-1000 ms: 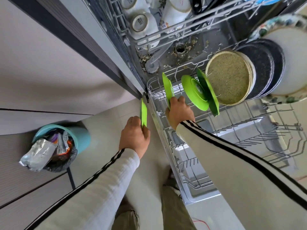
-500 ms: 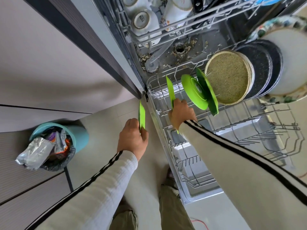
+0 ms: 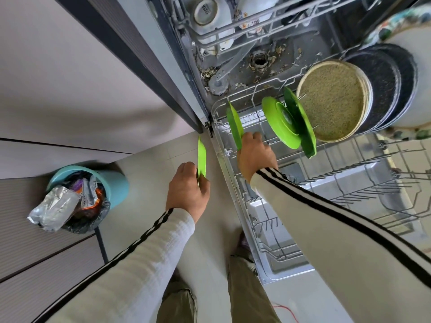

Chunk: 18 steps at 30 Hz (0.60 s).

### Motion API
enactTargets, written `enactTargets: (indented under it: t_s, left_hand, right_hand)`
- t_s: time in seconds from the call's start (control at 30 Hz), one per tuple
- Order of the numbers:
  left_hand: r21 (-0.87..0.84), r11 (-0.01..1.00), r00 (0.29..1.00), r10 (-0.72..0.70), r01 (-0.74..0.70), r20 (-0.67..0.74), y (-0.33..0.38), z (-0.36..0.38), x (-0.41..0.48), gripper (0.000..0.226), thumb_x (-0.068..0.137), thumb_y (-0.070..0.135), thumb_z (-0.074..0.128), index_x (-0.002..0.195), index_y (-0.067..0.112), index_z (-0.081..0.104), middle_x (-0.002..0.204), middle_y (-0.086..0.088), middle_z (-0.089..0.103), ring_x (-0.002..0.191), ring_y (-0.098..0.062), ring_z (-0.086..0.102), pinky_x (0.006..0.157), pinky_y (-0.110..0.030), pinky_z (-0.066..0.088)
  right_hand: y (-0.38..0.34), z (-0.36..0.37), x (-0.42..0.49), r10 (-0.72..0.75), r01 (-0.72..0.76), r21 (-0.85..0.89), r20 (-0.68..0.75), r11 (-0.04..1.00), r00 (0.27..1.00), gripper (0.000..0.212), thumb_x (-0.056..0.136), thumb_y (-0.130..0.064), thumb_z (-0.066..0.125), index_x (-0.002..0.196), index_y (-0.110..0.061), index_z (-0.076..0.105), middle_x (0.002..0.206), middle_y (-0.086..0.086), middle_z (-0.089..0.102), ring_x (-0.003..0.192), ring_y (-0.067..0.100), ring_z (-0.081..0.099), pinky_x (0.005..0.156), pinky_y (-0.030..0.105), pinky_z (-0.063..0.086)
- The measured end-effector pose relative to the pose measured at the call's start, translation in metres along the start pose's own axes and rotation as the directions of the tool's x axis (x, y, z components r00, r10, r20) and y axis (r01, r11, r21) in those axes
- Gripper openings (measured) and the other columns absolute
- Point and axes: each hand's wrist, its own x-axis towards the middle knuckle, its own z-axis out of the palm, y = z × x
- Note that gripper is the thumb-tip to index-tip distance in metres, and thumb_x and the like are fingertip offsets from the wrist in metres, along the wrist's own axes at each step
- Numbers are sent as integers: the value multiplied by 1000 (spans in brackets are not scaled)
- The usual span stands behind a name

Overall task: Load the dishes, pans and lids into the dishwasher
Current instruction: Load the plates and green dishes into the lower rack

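Note:
My right hand (image 3: 255, 155) grips the lower edge of a green plate (image 3: 234, 123), held on edge inside the lower rack (image 3: 235, 206) near its far left corner. My left hand (image 3: 189, 192) holds a second green plate (image 3: 201, 157) upright over the floor, just left of the rack. Two more green plates (image 3: 289, 121) stand in the rack's tines. Behind them stand a speckled olive plate (image 3: 333, 101), dark plates (image 3: 384, 85) and a large white dish with a floral rim (image 3: 417, 75).
The upper rack (image 3: 233, 26) holds upturned white cups. The dishwasher floor shows food scraps around the drain (image 3: 258, 60). A teal bin (image 3: 77, 197) full of rubbish stands on the floor at left. Cabinet fronts run along the left. My legs are below.
My right hand has shifted the green plate slightly right and deeper into the rack. My left hand with its plate has barely moved.

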Motion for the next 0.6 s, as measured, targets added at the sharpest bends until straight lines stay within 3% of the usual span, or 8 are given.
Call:
enactTargets:
  t_s: [0.1, 0.23, 0.33, 0.47, 0.6]
  left_hand:
    - [-2, 1000, 1000, -22, 22, 9, -3, 1, -4, 24, 80, 3, 64, 73, 10, 42, 72, -4, 44, 59, -37, 48, 52, -39, 43]
    - [-24, 999, 999, -32, 32, 3, -3, -2, -8, 27, 80, 2, 64, 72, 12, 40, 72, -2, 42, 57, -36, 47, 52, -38, 41]
    - [-29, 999, 1000, -23, 22, -10, -5, -5, -6, 29, 79, 1, 65, 72, 13, 40, 71, -1, 41, 56, -31, 43, 52, -35, 38]
    - [-43, 998, 999, -36, 36, 0, -8, -7, -5, 25, 79, 2, 64, 72, 11, 42, 71, -4, 46, 57, -30, 44, 54, -33, 37]
    - [-53, 996, 997, -72, 74, 34, -5, -4, -6, 26, 81, 6, 62, 74, 13, 38, 73, -2, 45, 59, -25, 41, 57, -30, 32]
  right_hand:
    - [-10, -3, 9, -40, 43, -96, 40, 994, 998, 27, 102, -27, 44, 121, -8, 46, 115, 15, 53, 96, 43, 65, 68, 43, 47]
    - [-20, 1, 10, -17, 34, -95, 172, 995, 985, 47, 100, -46, 46, 126, -7, 45, 119, 16, 54, 104, 42, 62, 79, 46, 49]
    - [-25, 4, 5, 20, -16, -19, 183, 1000, 983, 40, 97, -37, 54, 121, -5, 50, 116, 15, 52, 104, 42, 62, 80, 46, 50]
    - [-10, -3, -18, 62, -65, 127, 34, 990, 998, 22, 95, -21, 57, 110, -6, 55, 114, 11, 51, 92, 37, 64, 75, 37, 50]
    - [17, -6, -44, 66, -30, 166, -214, 986, 975, 17, 87, -11, 61, 100, -3, 54, 114, 15, 51, 86, 39, 61, 67, 45, 53]
